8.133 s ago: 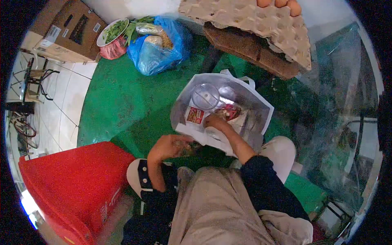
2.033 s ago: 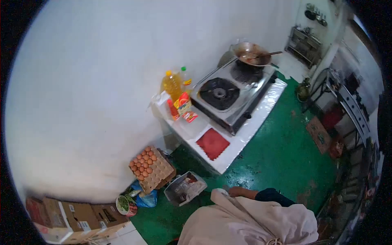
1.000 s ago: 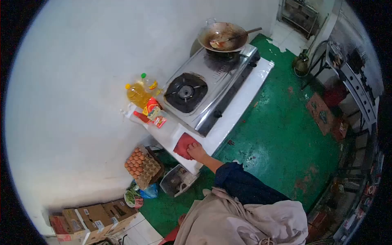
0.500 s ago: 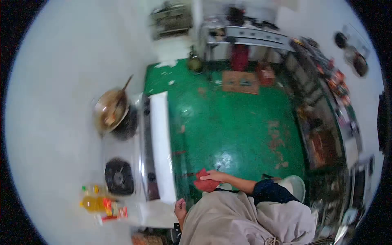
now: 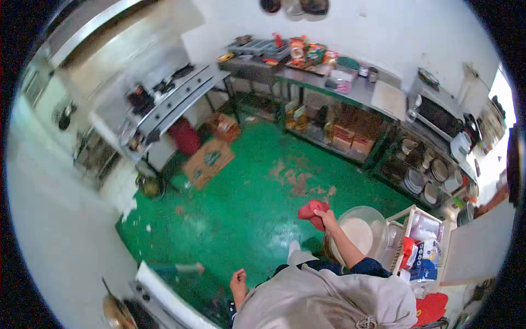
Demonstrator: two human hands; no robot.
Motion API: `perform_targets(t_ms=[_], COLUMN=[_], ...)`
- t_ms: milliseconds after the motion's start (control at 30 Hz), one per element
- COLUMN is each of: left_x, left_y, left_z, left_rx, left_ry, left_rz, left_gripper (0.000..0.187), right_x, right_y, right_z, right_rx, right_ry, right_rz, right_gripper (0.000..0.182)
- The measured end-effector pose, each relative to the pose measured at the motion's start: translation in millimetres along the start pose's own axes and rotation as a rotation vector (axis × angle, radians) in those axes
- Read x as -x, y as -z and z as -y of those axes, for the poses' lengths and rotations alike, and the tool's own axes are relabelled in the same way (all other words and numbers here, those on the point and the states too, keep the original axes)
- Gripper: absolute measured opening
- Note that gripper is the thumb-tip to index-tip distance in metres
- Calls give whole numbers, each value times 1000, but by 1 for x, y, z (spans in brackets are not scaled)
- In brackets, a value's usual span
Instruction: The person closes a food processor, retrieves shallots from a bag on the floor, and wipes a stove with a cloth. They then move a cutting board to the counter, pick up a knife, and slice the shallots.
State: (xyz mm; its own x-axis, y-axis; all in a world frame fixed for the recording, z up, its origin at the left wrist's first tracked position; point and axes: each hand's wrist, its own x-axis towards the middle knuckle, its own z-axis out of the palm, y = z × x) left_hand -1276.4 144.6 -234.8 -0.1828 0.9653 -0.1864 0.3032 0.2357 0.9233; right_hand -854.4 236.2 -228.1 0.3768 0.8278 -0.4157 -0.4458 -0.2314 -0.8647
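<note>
A crumpled red cloth (image 5: pixel 311 213) is gripped in my right hand (image 5: pixel 330 221), held out in front of me above the green floor. Just beyond that hand, to the right, stands a large round translucent tub (image 5: pixel 378 215) with something white inside. My left hand (image 5: pixel 238 286) hangs low by my apron (image 5: pixel 329 296), its fingers loosely curled and nothing visible in them. Nearest to it, at the lower left, is the white front edge of a stove counter (image 5: pixel 170 296).
A white rack (image 5: pixel 442 257) with packets stands right of the tub. Metal shelving (image 5: pixel 339 153) with goods and dishes lines the far wall. At the left are a gas range (image 5: pixel 186 96) and a cardboard sheet (image 5: pixel 209 163) on the floor. A wok (image 5: pixel 116 313) sits lower left.
My view has swung to the right, so the stove counter and wok slide to the lower left and the tub and rack come into view. The red cloth stays in my right hand.
</note>
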Motion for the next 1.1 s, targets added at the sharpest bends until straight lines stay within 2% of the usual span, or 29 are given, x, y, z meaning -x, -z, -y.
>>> perform_targets(t_ms=[100,133,233,267,333,367,433,533,600,633,667,700,733,767,833,900,933,1033,1067,1100], left_x=[-72,-96,-171,-204,-272,-291,-304,-369,-418,-459,-496,-516,-526,-530,-531,-501,-474,-329,-284,-250], left_y=[-44,-59,-87,-89,-104,-118,-141,-187,-235,-262,-289,-318,-352,-388,-439,-496,-516,-527,-517,-511], left_z=[-7,-15,-17,-7,-2,-25,-110,-125,-136,-112,-85,-83,-86,-95,-117,-119,-128,-187,-197,-192], left_rx=[-15,-46,70,-22,-214,-178,-143,-202,-251,-266,-267,-281,-529,-737,-573,-392,-417,-488,-470,-422], left_ry=[-25,-43,115,64,-42,55,266,95,11,-31,-75,-96,-339,-622,-522,-386,-384,-410,-410,-404], left_rz=[57,86,263,375,625,600,546,709,836,960,1122,1270,1403,1501,1642,1777,1789,1823,1858,1903], left_gripper=[17,14,17,16,14,14,12,14,14,14,14,14,13,12,11,10,10,9,9,10], right_x=[-38,-54,-86,-112,-114,-118,-148,-151,-123,-111,-107,-95,-78,-58,-7,30,40,109,106,128], right_y=[25,30,39,48,46,44,61,72,63,62,62,58,54,49,28,10,2,-33,-37,-46], right_z=[26,34,67,55,88,102,73,66,90,96,80,72,71,73,94,74,51,27,-30,-49], right_rx=[-276,-311,-277,-307,-388,-439,-294,-353,-355,-353,-255,-217,-179,-143,-185,-88,-68,-308,-352,-504], right_ry=[-42,51,88,130,123,124,166,46,115,156,114,116,120,126,87,75,-48,176,209,294], right_rz=[-103,-117,-238,-282,-310,-336,-386,-405,-389,-395,-462,-458,-451,-444,-498,-641,-725,-1015,-1068,-1152], right_gripper=[20,19,20,21,22,22,28,32,34,34,31,30,29,29,32,35,42,42,41,40])
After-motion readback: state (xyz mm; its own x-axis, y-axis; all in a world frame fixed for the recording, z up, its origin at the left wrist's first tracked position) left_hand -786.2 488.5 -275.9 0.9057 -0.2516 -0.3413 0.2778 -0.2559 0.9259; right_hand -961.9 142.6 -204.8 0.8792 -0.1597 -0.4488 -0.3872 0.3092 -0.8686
